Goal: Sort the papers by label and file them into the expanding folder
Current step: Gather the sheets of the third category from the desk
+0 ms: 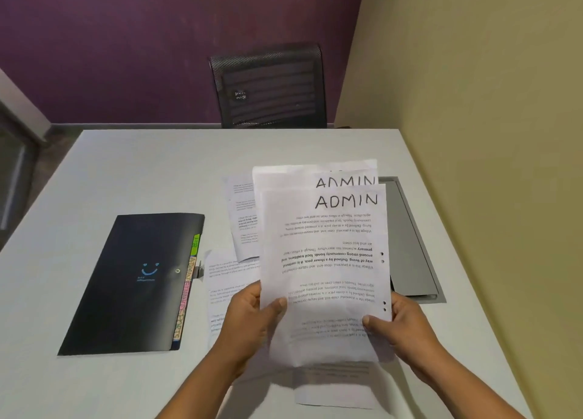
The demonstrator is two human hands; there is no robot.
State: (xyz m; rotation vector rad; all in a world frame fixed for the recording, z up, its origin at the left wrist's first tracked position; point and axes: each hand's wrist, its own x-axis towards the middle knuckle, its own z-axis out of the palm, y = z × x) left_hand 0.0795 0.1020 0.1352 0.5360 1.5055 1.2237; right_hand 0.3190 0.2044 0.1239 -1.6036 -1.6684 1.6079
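I hold up a small stack of white printed papers [325,254] above the table; the two front sheets both carry the handwritten label ADMIN at their top right. My left hand [252,314] grips the stack's lower left edge and my right hand [400,324] grips its lower right edge. The black expanding folder [132,283] lies shut on the table to the left, with coloured index tabs [186,292] showing along its right side. More loose papers [227,280] lie on the table under and behind the held stack.
The white table [157,166] has a grey cable hatch [416,248] at its right, partly hidden by the papers. A black mesh chair [271,87] stands behind the far edge. A beige wall runs along the right side.
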